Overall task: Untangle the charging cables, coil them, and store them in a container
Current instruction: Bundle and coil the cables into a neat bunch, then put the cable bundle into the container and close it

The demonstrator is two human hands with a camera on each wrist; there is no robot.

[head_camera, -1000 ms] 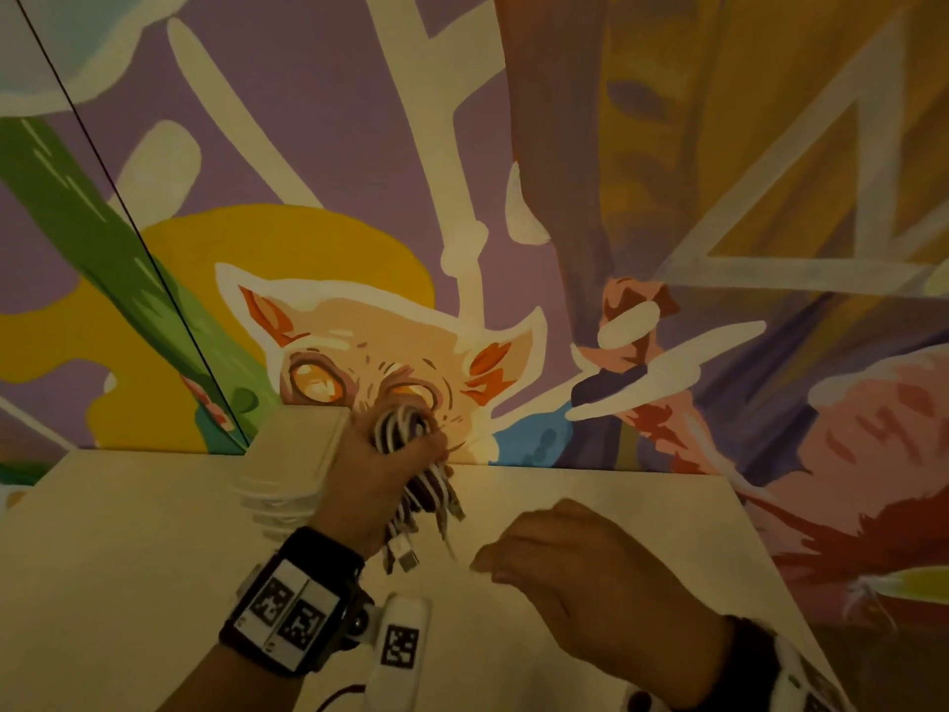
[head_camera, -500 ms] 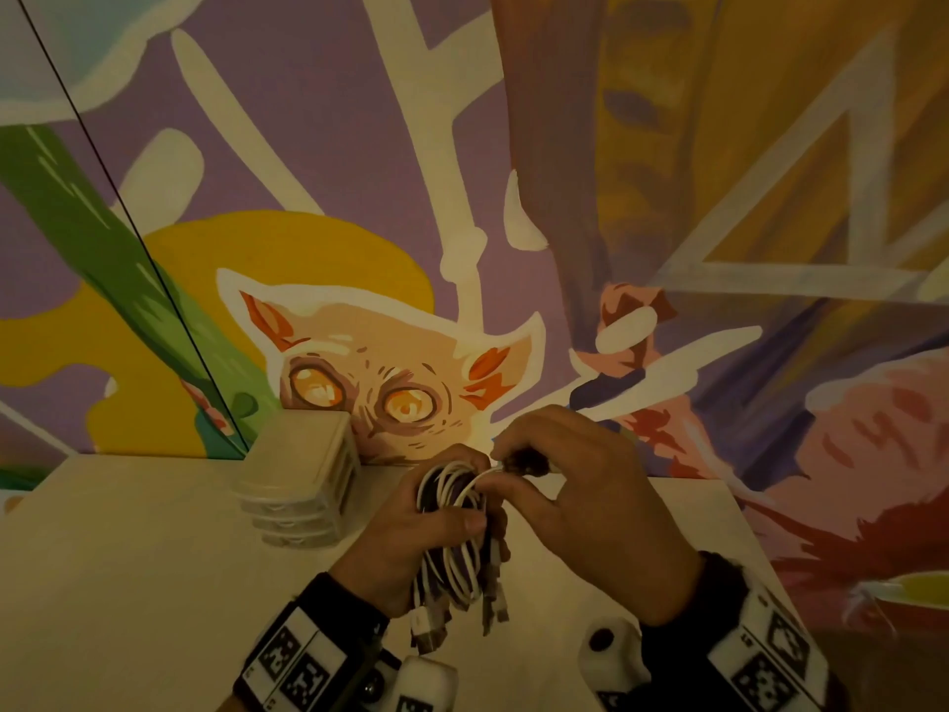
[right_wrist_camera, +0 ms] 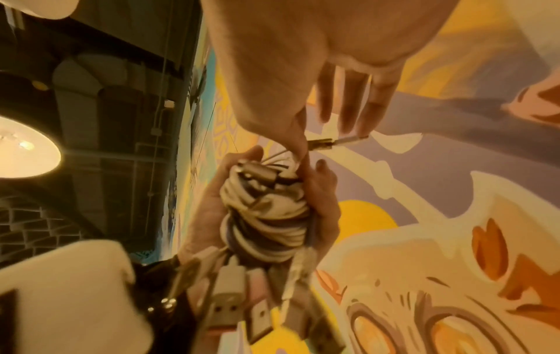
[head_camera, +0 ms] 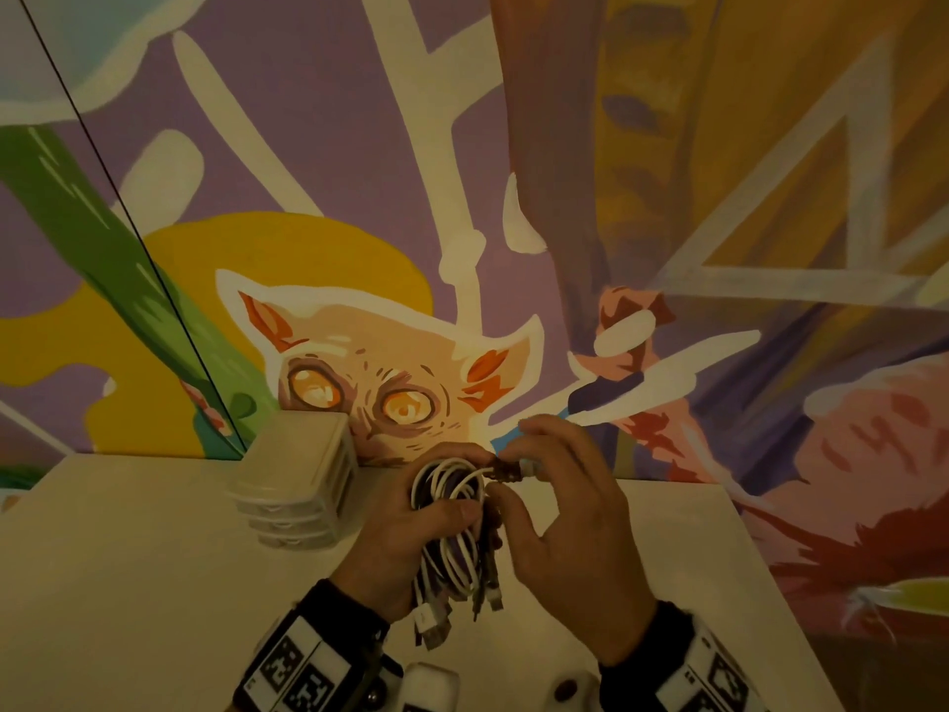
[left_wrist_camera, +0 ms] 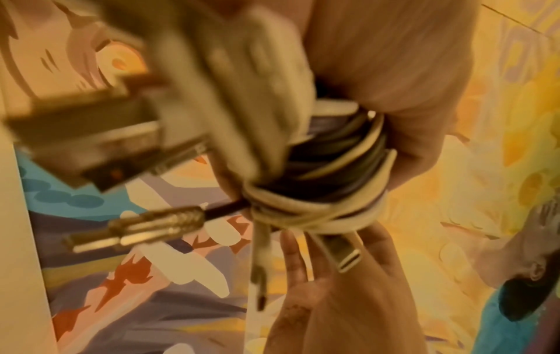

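Note:
A tangled bundle of white and dark charging cables [head_camera: 452, 526] is held above the white table [head_camera: 128, 557]. My left hand [head_camera: 405, 531] grips the bundle round its middle, thumb across the front. Several plugs [head_camera: 436, 621] dangle below it. My right hand [head_camera: 560, 516] pinches a gold-coloured connector [head_camera: 511, 472] at the top right of the bundle, between thumb and forefinger. In the left wrist view the cables [left_wrist_camera: 327, 182] are wound tight, with a gold plug [left_wrist_camera: 151, 225] sticking out. The right wrist view shows the bundle [right_wrist_camera: 266, 215] in the left palm and the pinched connector [right_wrist_camera: 322, 143].
A small translucent drawer container [head_camera: 303, 485] stands at the back of the table, left of my hands, against the painted mural wall [head_camera: 667, 197]. The table's right edge [head_camera: 770, 583] runs diagonally close to my right wrist.
My right hand rose from the table to the bundle and took hold of a connector at its top. My left hand brought the bundle down and right, away from the container.

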